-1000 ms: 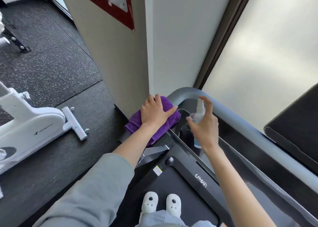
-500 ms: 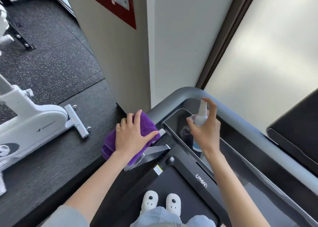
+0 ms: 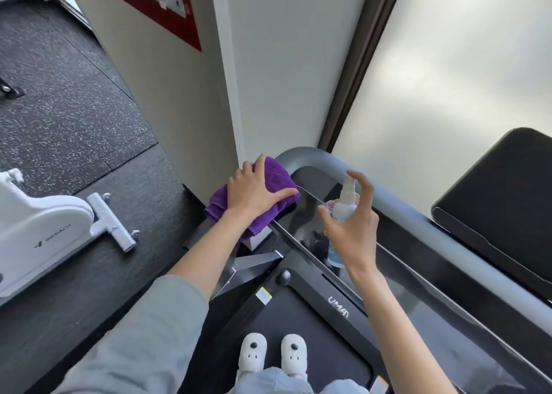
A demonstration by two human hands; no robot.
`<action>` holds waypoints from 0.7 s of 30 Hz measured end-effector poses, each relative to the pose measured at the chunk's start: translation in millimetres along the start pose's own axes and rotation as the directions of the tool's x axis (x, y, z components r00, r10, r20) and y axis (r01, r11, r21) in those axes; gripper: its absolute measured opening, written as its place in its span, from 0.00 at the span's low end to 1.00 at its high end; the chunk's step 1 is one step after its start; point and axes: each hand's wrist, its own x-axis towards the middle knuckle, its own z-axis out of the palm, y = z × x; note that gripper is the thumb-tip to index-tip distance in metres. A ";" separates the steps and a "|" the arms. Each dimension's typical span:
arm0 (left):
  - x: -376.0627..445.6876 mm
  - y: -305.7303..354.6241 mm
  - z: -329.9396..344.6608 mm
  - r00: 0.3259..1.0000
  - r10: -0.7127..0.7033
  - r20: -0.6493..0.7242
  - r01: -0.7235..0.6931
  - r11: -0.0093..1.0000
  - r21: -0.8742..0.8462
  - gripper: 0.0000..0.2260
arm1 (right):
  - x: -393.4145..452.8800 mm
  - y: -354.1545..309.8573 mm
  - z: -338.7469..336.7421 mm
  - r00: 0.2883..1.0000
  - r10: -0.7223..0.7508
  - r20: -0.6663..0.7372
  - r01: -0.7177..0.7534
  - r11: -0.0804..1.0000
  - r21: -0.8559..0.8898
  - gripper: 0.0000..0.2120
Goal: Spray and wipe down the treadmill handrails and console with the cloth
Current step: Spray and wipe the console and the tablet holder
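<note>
A folded purple cloth (image 3: 276, 174) lies over the left end of the grey treadmill handrail (image 3: 418, 214), just below its curved corner. My left hand (image 3: 254, 190) presses on the cloth, fingers wrapped over its far side and thumb stretched toward the console. The glossy black console (image 3: 310, 214) runs along inside the handrail. My right hand (image 3: 352, 226) holds a small white spray bottle (image 3: 346, 199) upright above the console, index finger arched over the nozzle top. The bottle's lower part is hidden behind my palm.
A white exercise bike (image 3: 44, 229) stands on the dark rubber floor to the left. A wall corner (image 3: 227, 109) rises right behind the handrail's left end. A black padded panel (image 3: 501, 190) sits at right. My white slippers (image 3: 273, 354) stand on the treadmill belt.
My left hand slid the cloth down the left side of the rail, then back up toward the corner. My right hand with the bottle stayed nearly still above the console.
</note>
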 end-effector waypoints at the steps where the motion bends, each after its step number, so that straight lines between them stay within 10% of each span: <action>1: -11.3 -7.8 -1.2 1.000 0.000 -0.005 0.000 1.000 0.008 0.54 | -0.1 -1.4 -0.3 1.000 -0.005 0.003 0.005 1.000 -0.002 0.32; 7: -74.6 -58.1 16.4 0.975 0.031 -0.221 0.006 0.986 0.164 0.50 | 4.7 -4.9 2.3 1.000 -0.004 0.008 0.004 1.000 0.005 0.32; 21: 49.3 48.7 16.1 0.994 0.020 -0.103 -0.009 0.994 0.108 0.46 | 11.4 8.0 -15.1 0.997 0.027 -0.074 -0.028 0.999 -0.015 0.33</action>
